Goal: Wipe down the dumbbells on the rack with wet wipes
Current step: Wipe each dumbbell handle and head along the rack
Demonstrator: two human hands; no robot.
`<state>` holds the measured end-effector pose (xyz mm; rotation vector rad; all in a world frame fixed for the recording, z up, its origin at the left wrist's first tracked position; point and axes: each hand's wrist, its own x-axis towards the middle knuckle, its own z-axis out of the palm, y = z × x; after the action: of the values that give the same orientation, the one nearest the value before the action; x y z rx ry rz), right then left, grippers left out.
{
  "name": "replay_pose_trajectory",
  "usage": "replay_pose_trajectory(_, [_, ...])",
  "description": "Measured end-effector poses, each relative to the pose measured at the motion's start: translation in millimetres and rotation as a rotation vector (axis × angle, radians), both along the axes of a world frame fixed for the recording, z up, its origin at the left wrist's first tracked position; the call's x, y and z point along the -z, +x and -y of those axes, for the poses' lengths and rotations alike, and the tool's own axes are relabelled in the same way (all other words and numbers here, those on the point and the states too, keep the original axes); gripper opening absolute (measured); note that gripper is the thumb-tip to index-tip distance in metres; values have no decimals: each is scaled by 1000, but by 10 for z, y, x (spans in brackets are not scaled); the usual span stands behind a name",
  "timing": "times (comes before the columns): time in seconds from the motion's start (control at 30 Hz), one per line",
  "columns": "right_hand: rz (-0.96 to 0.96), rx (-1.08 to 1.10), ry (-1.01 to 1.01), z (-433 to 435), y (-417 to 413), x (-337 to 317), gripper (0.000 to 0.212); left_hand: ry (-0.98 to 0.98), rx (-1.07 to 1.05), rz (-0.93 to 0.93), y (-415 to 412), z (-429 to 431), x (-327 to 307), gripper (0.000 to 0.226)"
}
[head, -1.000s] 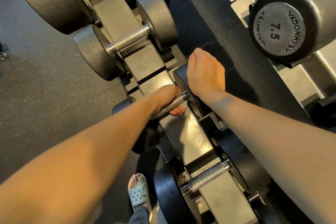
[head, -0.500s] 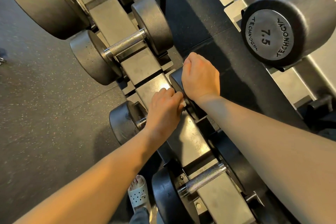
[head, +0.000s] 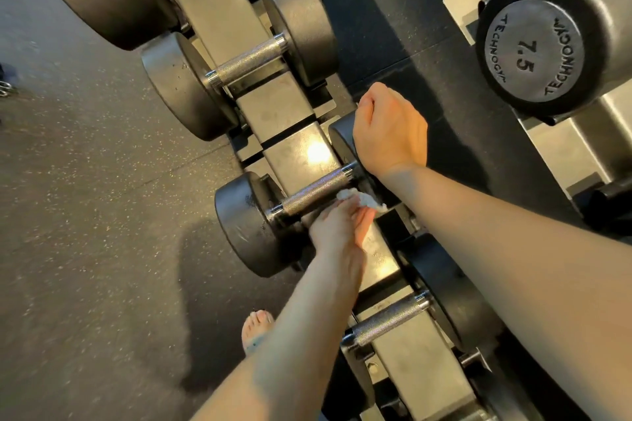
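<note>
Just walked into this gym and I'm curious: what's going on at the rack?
A person is cleaning a small dumbbell on the rack. Their left hand holds a crumpled white wipe against its knurled handle, while the right hand grips the dumbbell's far head. Neighbouring dumbbells sit alongside.

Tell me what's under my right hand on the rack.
The right hand sits on the dumbbell head, fingers curled over it. Only the head's black left edge shows; the rest is covered. Below, the left hand holds a wipe at the handle.
</note>
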<state>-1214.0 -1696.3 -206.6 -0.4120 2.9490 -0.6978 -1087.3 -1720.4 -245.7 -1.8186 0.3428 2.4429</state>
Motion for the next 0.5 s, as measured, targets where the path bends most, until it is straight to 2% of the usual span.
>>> replay_pose_trajectory(0.07, [-3,1,-8,-2,-5,6,19,164,-194,-1,-145,-23,54,23])
replay_pose_trajectory(0.13, [-17,-2,-6,-2,-6,16,19,198,-267,-2,-288,27,81,18])
replay_pose_trajectory(0.33, [-50,-8,13,2,-7,10,18,187,-53,-50,-258,68,-9,25])
replay_pose_trajectory(0.5, [-50,-9,24,7,2,22,16,249,-139,-141,-140,45,-17,21])
